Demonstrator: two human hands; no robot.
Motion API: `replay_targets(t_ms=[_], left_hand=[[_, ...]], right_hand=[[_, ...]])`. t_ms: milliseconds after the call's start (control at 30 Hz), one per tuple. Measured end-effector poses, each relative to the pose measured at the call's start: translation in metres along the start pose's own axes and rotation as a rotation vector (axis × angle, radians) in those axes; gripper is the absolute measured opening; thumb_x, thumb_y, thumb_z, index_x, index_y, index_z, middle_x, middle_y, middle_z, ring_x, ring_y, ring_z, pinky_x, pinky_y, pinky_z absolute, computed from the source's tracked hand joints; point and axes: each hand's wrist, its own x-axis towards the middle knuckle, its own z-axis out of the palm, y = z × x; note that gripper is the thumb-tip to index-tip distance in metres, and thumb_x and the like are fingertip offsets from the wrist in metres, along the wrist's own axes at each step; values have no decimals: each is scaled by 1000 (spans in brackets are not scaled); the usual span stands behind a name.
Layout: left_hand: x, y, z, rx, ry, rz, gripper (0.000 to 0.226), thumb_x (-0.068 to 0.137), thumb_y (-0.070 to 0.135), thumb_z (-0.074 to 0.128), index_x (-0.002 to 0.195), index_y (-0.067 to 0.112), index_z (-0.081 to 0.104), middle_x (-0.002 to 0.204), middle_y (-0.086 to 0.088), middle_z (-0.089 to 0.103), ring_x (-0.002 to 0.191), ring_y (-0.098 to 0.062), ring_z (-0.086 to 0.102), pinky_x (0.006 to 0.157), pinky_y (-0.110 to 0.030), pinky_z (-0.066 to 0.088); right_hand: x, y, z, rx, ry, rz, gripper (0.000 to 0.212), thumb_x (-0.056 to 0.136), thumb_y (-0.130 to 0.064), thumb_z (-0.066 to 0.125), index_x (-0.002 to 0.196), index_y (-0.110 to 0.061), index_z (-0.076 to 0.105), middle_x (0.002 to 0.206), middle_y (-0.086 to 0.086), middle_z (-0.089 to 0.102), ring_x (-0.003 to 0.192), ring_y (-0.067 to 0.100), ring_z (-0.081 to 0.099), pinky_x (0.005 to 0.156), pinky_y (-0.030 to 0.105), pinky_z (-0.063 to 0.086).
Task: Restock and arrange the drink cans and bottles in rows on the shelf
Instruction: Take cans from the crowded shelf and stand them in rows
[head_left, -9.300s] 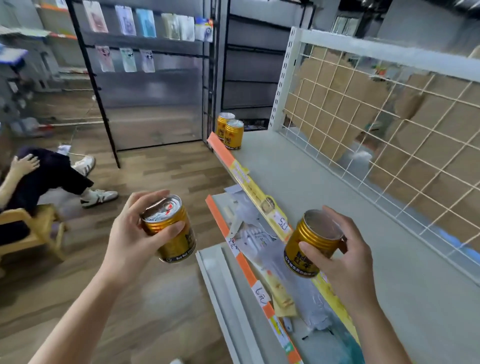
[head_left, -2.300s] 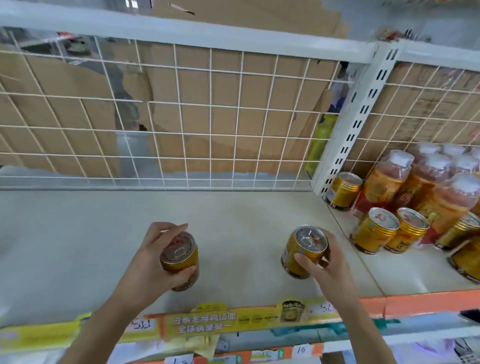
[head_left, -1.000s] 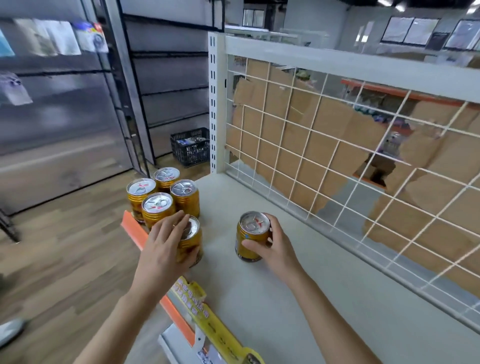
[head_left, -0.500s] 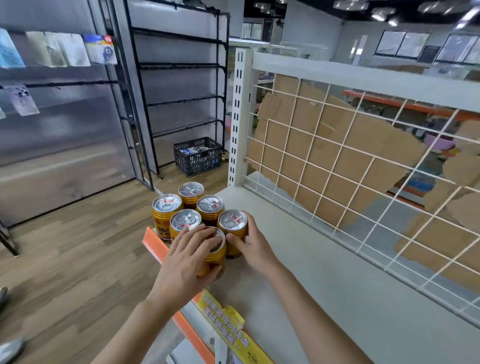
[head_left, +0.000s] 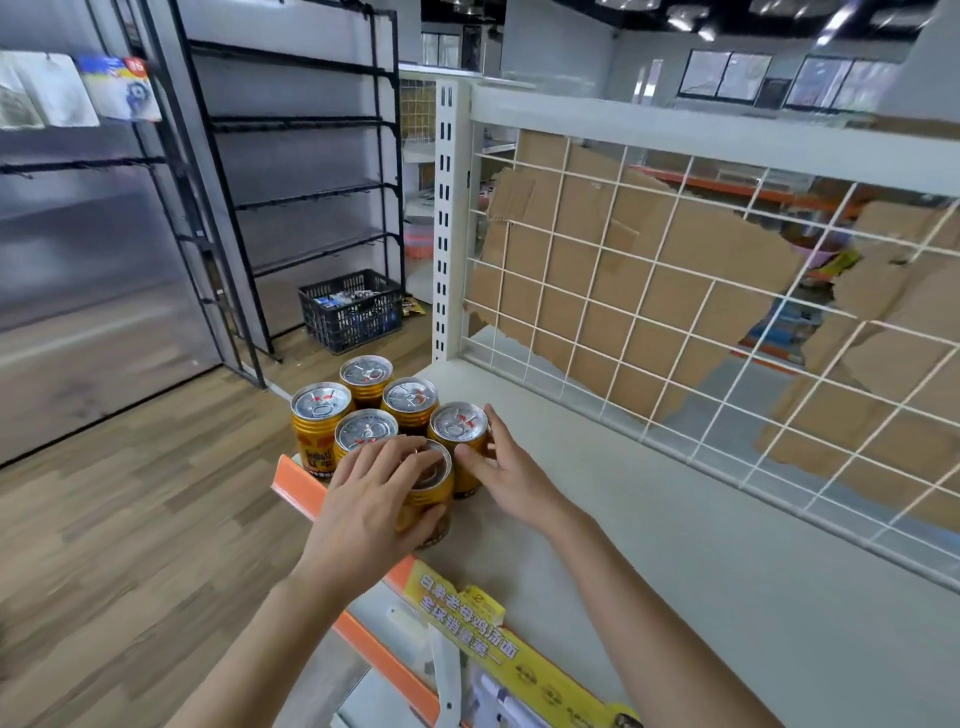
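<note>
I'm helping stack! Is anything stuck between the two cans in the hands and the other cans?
Nothing visible. The left hand grips the front can, the right hand holds the back can, and both stand right beside the four cans on the shelf.

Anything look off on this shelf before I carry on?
The cardboard behind the wire grid is torn, leaving gaps, and the yellow label strip on the shelf front is crumpled. The gold cans stand upright.

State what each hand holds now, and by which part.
Left hand grips the front can from above, fingers over its top and side. Right hand holds the back-row can by its side wall.
</note>
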Motion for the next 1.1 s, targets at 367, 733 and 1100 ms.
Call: replay_targets(t_ms=[367, 733, 1100], left_hand=[[-12, 52, -19, -97, -19, -9, 49, 83, 40, 39, 117, 12, 61, 126, -7, 56, 114, -32, 52, 94, -43, 39], [-58, 190, -29, -230, -70, 191, 53, 82, 43, 39, 121, 14, 60, 126, -5, 59, 114, -25, 51, 91, -38, 39], [-84, 319, -8, -333, -141, 335, 56, 80, 43, 37, 117, 9, 62, 123, -8, 61, 110, -30, 57, 94, -36, 32]], right_hand=[[-169, 19, -78, -429, 506, -69, 60, 91, -37, 54, 144, -23, 29, 145, -7, 37, 132, 13, 36, 104, 30, 31], [-431, 68, -135, -594, 795, 260, 56, 87, -29, 61, 138, -19, 41, 136, 0, 49, 123, 22, 47, 99, 37, 37], [-608, 93, -144, -623, 1021, 532, 54, 81, -17, 71, 130, -9, 51, 126, 12, 57, 115, 33, 55, 87, 45, 48]])
